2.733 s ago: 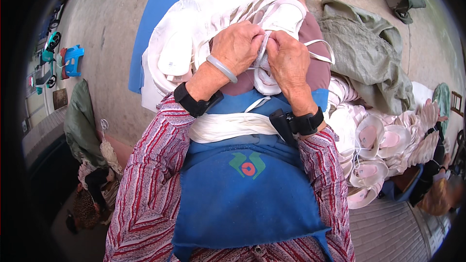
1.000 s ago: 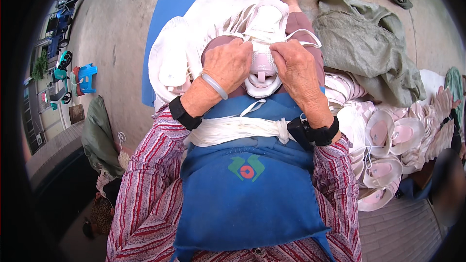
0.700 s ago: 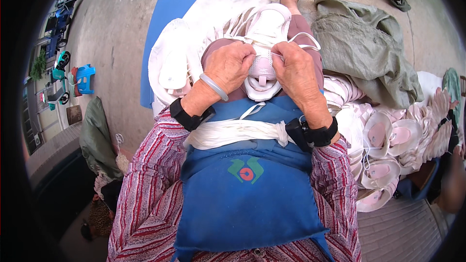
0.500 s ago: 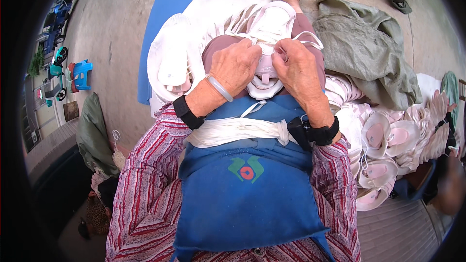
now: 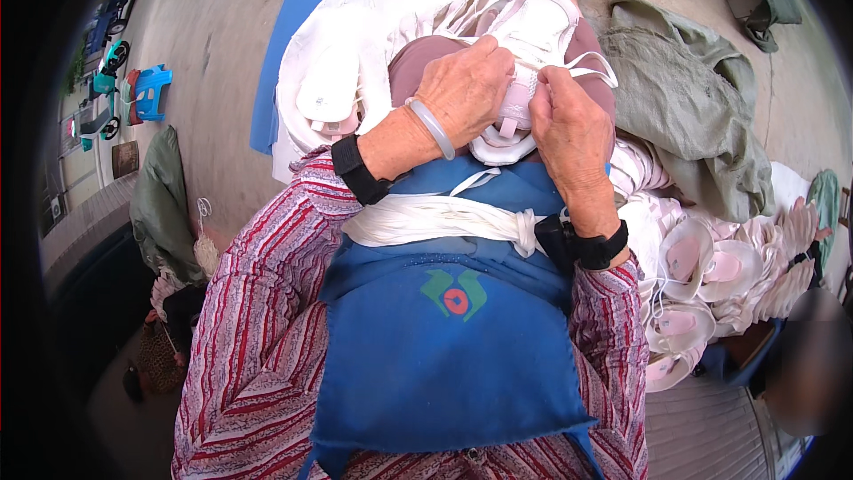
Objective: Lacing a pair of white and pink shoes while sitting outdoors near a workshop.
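Note:
A white and pale pink shoe [image 5: 539, 20] rests on my lap, its toe pointing away from me and its heel opening near my apron. My left hand [image 5: 464, 93] is closed over the left side of its eyelets, pinching the white shoelace. Opposite it, my right hand [image 5: 571, 124] is closed at the right eyelets, thumb and forefinger together on the lace. A loop of shoelace [image 5: 597, 66] stands out beyond the right hand. The fingertips hide part of the lacing. Across my blue apron [image 5: 444, 356] lies a tied bundle of white laces [image 5: 426, 221].
Left of the lap lies another white shoe [image 5: 330, 89] on white cloth. Several pale shoes [image 5: 682, 258] are piled at my right, beside a grey-green sack [image 5: 680, 98]. A blue plastic stool [image 5: 153, 93] and a green sack [image 5: 163, 204] stand to the left. Other people are nearby at both sides.
The view has shifted slightly. My left hand has risen toward the shoe's toe, and my right hand has drawn back a little toward me, so more of the shoe's tongue shows.

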Action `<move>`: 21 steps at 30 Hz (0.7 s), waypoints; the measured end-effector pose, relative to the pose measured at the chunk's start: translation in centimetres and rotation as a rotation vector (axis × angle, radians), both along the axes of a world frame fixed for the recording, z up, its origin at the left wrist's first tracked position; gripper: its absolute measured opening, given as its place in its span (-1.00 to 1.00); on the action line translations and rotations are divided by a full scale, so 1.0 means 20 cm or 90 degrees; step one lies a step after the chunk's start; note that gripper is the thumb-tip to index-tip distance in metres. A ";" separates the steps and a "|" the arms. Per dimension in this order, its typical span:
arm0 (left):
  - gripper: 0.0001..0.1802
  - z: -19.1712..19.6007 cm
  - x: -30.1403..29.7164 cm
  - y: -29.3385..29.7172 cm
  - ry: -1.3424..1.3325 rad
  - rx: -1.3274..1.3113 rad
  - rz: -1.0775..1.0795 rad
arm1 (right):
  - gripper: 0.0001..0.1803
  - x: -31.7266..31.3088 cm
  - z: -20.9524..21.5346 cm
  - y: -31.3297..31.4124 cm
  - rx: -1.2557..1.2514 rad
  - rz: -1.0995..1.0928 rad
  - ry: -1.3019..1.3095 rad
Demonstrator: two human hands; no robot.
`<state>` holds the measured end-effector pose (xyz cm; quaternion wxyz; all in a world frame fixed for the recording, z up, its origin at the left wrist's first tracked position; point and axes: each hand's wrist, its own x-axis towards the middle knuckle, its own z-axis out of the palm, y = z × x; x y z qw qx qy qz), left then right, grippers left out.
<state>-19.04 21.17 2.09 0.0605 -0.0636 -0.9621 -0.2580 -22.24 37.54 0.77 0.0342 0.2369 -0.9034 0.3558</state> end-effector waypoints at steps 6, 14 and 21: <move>-0.90 -0.01 0.00 0.02 -0.001 0.019 -0.005 | -0.87 -0.01 0.01 -0.01 0.049 0.016 0.057; -0.90 0.00 -0.02 0.01 -0.008 -0.028 0.000 | -0.90 -0.02 0.03 0.00 0.165 0.033 0.092; -0.93 -0.02 -0.03 0.03 -0.068 0.109 0.069 | -0.91 -0.04 0.01 0.02 0.189 0.092 0.109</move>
